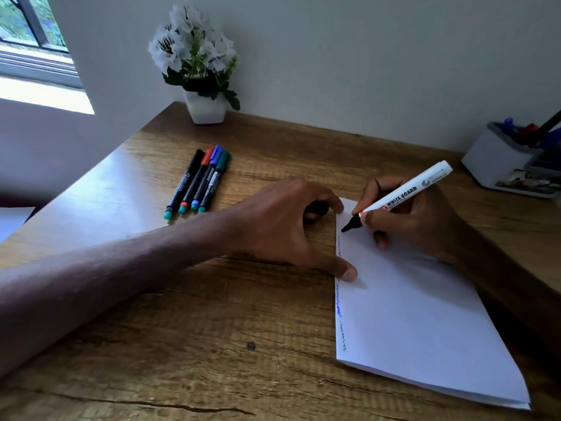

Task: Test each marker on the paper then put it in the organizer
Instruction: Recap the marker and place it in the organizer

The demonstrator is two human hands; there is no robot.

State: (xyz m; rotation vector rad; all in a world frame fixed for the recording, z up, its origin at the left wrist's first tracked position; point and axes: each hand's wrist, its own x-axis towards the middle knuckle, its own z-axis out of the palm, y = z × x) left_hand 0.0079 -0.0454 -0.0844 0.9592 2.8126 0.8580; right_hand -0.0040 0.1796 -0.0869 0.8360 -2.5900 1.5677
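Head view: keep your left hand (282, 226) pinning the paper (425, 314) flat while your right hand (409, 220), grip holding the whiteboard marker (403, 194), draws lightly.

Bare wooden desk (212, 329) lay open left of and in front of the paper (425, 329). Beyond the paper to the left, four capped markers (197, 180) lay side by side, and a potted plant (197, 65) stood against the wall. Beyond the paper's right side, the organizer (501, 162) bristled with upright pens, crowding its opening
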